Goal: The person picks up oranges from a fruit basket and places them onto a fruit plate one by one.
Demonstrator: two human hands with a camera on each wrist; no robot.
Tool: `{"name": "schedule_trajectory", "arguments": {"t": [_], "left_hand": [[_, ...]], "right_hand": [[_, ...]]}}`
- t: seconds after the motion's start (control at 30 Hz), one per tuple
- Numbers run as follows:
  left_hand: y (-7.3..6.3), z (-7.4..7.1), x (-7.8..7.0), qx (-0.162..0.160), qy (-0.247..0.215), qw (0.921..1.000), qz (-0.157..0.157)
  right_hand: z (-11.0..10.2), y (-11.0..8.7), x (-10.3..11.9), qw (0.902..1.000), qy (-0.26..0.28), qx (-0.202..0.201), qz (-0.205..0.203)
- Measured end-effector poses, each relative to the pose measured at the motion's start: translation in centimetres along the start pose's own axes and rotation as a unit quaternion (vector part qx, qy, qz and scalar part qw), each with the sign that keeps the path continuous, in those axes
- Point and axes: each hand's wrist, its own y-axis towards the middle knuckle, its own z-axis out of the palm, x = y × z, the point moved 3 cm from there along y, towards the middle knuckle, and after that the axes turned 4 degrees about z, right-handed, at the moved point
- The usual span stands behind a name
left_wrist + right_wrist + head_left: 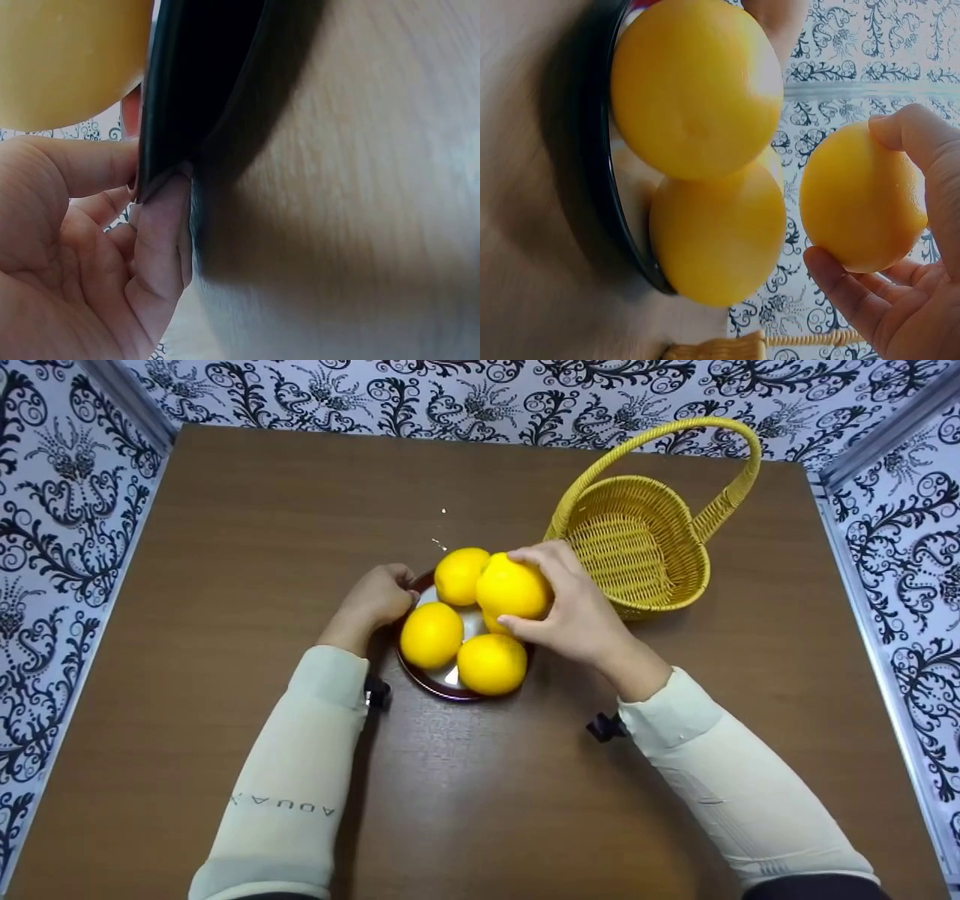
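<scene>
My right hand (574, 604) holds a yellow lemon (514, 585) by its sides, fingers on the far side and thumb on the near side. In the right wrist view this lemon (862, 199) hangs apart from the others. Below it is a round plate (424, 684) with a dark reddish-brown rim and a pale inside. Several more lemons (431, 635) sit on the plate, one of them mostly hidden under the held one. My left hand (377, 598) pinches the plate's left rim; in the left wrist view the thumb lies above the rim (154, 161) and a finger beneath it.
A yellow woven basket (697, 577) with a tall arched handle stands behind and to the right of the plate, nothing in it. Brown wooden table (262, 547) lies under everything. Black-and-white patterned panels (480, 401) border its back and sides.
</scene>
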Motion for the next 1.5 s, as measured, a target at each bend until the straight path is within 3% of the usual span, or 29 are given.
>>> {"name": "schedule_trajectory", "arguments": {"t": [0.4, 0.87, 1.2, 1.5], "left_hand": [[-0.1, 0.2, -0.1, 0.002, -0.011, 0.9999, 0.004], [0.1, 0.2, 0.0, 0.003, -0.012, 0.9999, 0.003], [0.0, 0.1, 0.0, 0.004, -0.019, 0.9998, 0.0], [-0.1, 0.1, 0.2, -0.001, -0.021, 0.9998, -0.001]], "right_hand": [[2.0, -0.2, 0.9, 0.9996, -0.014, 0.009, -0.023], [3.6, 0.0, 1.5, 0.9982, -0.055, 0.023, 0.007], [3.9, 0.1, 1.8, 0.997, -0.071, 0.03, 0.007], [4.2, 0.4, 1.7, 0.9954, -0.077, 0.042, 0.04]]}}
